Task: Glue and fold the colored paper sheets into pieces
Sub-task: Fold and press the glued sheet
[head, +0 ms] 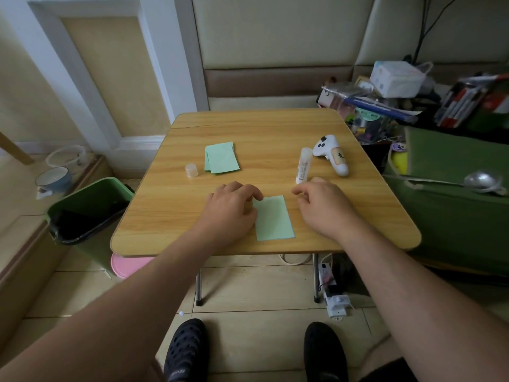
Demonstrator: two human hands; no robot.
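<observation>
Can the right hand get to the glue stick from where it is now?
Probably yes. The right hand rests empty on the table, just short of the glue stick, which lies uncapped with nothing between them. The white controller sits beside the stick, farther right, not across the path.

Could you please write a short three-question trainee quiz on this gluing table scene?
1. True or false: the white glue stick tube lies with its cap off.
2. Which hand presses on the single light green paper sheet?
3. What lies nearest the stack of light green paper pieces: (a) the small translucent cap, (b) the white game controller?

Key: 1 true; 2 the left hand, while the right hand holds nothing; 3 a.
</observation>
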